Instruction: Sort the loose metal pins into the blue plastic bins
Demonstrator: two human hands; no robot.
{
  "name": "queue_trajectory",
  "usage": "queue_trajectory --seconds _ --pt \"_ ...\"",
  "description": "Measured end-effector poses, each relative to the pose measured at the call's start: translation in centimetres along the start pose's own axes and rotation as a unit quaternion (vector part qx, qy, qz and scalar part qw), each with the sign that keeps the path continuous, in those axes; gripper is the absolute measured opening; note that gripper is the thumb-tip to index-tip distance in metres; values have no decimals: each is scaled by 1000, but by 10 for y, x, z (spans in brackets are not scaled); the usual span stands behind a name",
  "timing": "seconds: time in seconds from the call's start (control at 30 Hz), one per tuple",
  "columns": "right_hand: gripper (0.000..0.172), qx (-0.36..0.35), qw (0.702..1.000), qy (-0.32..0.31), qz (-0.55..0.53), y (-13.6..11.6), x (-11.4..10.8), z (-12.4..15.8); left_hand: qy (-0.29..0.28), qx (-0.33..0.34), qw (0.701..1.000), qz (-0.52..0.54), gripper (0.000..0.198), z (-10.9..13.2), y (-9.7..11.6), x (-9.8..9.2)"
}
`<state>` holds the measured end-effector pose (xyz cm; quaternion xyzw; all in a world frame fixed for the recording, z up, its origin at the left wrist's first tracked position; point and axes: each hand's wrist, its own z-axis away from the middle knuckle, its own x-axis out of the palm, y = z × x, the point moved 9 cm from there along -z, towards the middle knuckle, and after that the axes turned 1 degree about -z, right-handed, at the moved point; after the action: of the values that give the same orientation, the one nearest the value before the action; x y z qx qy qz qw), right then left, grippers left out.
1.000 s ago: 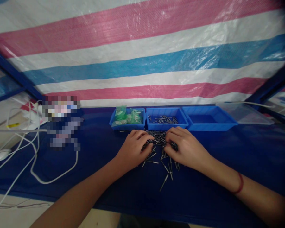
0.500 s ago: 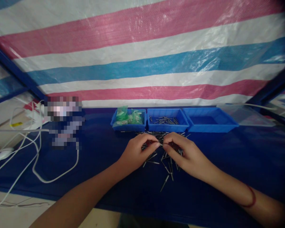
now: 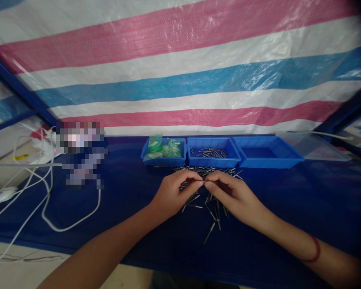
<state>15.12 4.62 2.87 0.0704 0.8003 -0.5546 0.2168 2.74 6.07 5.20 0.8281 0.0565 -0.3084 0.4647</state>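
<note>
Over a loose pile of pop rivets on the blue table, my left hand and my right hand meet at their fingertips. Thumb and index finger of each are closed in a pinch. A small metallic piece, by its look a pop rivet, sits between the two pinches, mostly covered by the fingers. More rivets lie under and around both hands, and a single one rests nearer the front edge.
Behind the pile stand three blue bins: the left bin with green plastic bags, the middle bin with some rivets, the right bin beside a clear plastic sheet. White cables cross the table's left side, near a blurred-out area.
My right fingertips have moved slightly left and now touch the left ones at the small piece. My left hand is nearly still.
</note>
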Motion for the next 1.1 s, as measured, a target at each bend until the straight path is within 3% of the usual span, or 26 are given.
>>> queue_trajectory --seconds 0.1,0.33,0.5,0.63,0.73,0.83,0.93,1.1 --pt "17 -30 999 35 9 -8 -8 1 -7 -1 1000 -15 15 0 -2 2" --pt "7 -111 989 40 89 -32 -12 6 -69 28 997 -25 21 1 4 14" --pt "5 -161 978 34 132 -40 -15 4 -54 20 998 -34 23 2 3 12" --pt "6 -165 958 123 197 -28 -44 -13 -2 3 999 -47 29 2 -4 2" --pt "13 -138 926 188 297 -6 -68 -28 -25 25 995 -95 27 2 -2 6" --pt "20 -120 897 175 388 11 -74 -38 -67 38 981 -177 24 4 -4 14" --pt "19 -141 896 154 391 9 -69 -32 -92 41 962 -253 25 7 -9 19" --pt "20 -220 917 -8 333 -14 -18 -13 -103 44 945 -309 28 7 -13 21"
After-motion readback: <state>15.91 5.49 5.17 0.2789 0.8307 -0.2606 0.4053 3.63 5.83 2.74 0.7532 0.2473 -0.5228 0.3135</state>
